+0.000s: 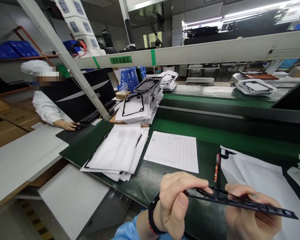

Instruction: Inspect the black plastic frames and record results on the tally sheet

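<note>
My left hand pinches the near-left end of a thin black panel between thumb and fingers. The panel is seen almost edge-on, with small ribs or notches along its edge. My right hand grips the same panel toward its right end, fingers on top and the rest partly beneath it. It is held above the green table mat. Just behind it, a sheet of white wrapping paper lies on the mat, with a black piece at its corner. A red marker pen lies beside that paper.
A printed form lies mid-table. Left of it is a stack of white sheets with black frames between them. Behind stand more stacked frames and blue baskets. A shelf beam crosses overhead. A co-worker's hand rests on a mouse.
</note>
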{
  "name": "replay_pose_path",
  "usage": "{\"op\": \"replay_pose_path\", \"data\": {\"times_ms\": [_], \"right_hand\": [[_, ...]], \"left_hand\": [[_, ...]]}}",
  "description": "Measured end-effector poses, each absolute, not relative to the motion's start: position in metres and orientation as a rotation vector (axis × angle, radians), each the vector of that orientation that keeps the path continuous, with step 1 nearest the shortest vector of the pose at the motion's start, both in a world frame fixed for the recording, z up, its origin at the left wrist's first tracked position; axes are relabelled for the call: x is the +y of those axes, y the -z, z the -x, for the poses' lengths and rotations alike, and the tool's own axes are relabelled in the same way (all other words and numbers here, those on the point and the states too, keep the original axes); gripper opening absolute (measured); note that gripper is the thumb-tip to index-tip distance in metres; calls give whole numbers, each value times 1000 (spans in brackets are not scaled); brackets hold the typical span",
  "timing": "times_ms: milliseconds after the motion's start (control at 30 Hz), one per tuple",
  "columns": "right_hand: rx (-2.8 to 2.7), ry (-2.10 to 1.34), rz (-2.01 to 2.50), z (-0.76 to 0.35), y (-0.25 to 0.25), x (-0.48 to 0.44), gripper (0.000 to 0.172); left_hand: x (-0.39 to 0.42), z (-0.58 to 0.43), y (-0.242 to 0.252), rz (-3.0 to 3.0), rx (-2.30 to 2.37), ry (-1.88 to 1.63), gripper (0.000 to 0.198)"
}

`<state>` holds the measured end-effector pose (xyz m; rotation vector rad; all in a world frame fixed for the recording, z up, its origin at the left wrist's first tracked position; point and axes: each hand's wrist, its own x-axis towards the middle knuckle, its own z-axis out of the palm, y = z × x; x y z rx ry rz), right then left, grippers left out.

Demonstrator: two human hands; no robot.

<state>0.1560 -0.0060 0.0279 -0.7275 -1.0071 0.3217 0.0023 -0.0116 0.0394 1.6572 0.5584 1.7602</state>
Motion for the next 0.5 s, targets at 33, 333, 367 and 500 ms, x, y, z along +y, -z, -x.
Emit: {"op": "replay_pose_path", "data": {"times_ms": [33, 333, 367, 500], "right_hand": [[-1010, -316, 722, -157, -28, -6, 40], [-1064, -353, 679, -164, -25, -8, 50], [-1066, -361, 685, -164, -26, -8, 50], [-1071, -365, 697, -164, -27, -8, 51]], "left_hand": [[-11, -3, -43, -1678, 561, -1769, 50], [-9, -7, -50, -1822, 473, -1873, 44], [-9, -8, -51, -1833, 478, -1876, 45], [-10, -9, -52, -1848, 483, -1883, 45]]}}
